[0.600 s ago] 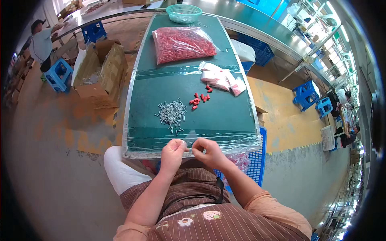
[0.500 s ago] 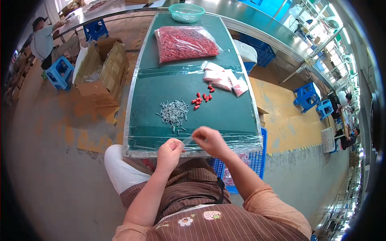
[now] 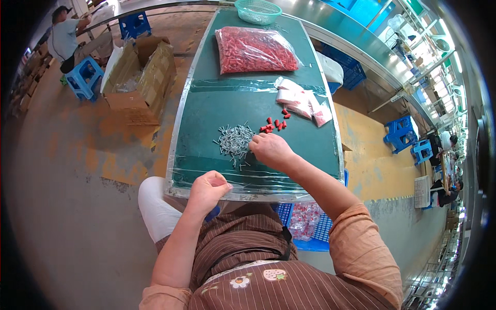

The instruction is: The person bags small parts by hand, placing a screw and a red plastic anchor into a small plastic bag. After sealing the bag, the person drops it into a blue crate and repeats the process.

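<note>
My left hand (image 3: 206, 192) is at the table's near edge, thumb and fingers pinched on a small clear plastic bag (image 3: 236, 187) that barely shows. Farther in, my right hand (image 3: 271, 151) is lowered to the right side of a pile of grey metal screws (image 3: 233, 140). Its fingers are drawn together, and what lies between the fingertips is hidden. Just beyond that hand lie several loose red plastic caps (image 3: 269, 127). A stack of small white-and-clear plastic bags (image 3: 297, 99) rests to their right.
A large clear bag of red caps (image 3: 256, 50) lies on the green table (image 3: 206, 108), with a mint-green basket (image 3: 258, 12) behind it. Under the near edge stands a blue crate (image 3: 315, 244) with filled bags. An open cardboard box (image 3: 135, 106) and blue stool (image 3: 84, 77) stand left; a seated person (image 3: 64, 39) works beyond.
My right hand has left the bag at my left hand and moved forward to the screw pile. My left hand has shifted slightly. The whole view has shifted a little.
</note>
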A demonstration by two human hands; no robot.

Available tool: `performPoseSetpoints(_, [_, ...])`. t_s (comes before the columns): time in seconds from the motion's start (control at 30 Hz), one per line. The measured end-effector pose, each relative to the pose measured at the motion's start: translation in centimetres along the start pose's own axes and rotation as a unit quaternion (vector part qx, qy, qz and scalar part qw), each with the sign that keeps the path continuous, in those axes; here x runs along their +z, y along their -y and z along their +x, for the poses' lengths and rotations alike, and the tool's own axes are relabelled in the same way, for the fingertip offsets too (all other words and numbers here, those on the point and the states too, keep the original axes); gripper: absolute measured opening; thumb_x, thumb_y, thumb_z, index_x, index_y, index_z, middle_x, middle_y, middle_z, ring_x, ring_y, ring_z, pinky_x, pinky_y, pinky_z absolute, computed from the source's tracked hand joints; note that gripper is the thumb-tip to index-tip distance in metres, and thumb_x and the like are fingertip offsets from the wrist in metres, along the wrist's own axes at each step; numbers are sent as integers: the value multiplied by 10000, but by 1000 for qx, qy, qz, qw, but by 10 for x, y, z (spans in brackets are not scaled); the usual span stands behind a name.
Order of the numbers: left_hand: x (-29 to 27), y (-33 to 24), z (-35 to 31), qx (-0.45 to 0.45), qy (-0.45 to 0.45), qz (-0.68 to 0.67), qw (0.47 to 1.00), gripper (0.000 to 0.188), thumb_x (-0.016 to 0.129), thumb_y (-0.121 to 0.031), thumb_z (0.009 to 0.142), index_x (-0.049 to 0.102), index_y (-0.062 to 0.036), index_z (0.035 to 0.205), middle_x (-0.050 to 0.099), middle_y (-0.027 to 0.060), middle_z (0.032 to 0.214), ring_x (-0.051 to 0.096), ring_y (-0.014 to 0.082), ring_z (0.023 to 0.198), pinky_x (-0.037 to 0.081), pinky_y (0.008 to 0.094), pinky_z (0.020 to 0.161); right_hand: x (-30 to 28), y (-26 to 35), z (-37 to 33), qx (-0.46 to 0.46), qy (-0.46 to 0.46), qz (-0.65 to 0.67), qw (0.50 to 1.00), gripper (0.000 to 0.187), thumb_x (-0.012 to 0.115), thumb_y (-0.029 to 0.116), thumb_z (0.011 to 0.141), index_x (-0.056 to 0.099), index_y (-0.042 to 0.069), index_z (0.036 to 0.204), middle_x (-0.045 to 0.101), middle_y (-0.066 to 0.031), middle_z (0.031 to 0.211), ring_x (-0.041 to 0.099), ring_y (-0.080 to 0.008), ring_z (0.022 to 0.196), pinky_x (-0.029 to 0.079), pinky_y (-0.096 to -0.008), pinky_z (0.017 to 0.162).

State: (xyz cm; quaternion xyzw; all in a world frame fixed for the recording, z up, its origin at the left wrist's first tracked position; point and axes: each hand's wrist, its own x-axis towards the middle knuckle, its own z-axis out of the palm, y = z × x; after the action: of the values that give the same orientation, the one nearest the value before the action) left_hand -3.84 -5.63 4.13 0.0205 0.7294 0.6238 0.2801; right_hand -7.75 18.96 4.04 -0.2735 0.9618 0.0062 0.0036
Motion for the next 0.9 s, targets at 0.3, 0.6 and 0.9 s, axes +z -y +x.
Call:
performPoseSetpoints(0.3, [-11, 18, 8, 11, -87, -78, 993, 40, 646, -31, 792, 617, -30, 819, 619, 23, 761, 566, 98, 698, 452, 239, 658, -17, 39, -4, 222, 57, 234, 945, 170, 521, 145, 719, 624, 10, 732, 626, -192, 788, 613, -374, 755, 491, -460, 684])
performPoseSetpoints(0.6, [1, -1, -2, 94, -180, 133, 970, 105, 637, -123, 782, 650, -20, 766, 645, 122, 686, 624, 211, 616, 475, 300, 610, 7, 46, -4, 191, 15, 139, 972, 154, 560, 147, 747, 602, 7, 795, 614, -178, 831, 611, -364, 786, 497, -438, 721])
performPoseSetpoints(0.9, [10, -10, 3, 85, -157, 128, 976, 93, 658, -92, 776, 650, -1, 792, 676, 82, 727, 629, 122, 666, 478, 263, 633, -30, 43, -5, 226, 50, 240, 943, 129, 585, 104, 734, 607, 23, 832, 633, -113, 880, 621, -300, 844, 496, -377, 728])
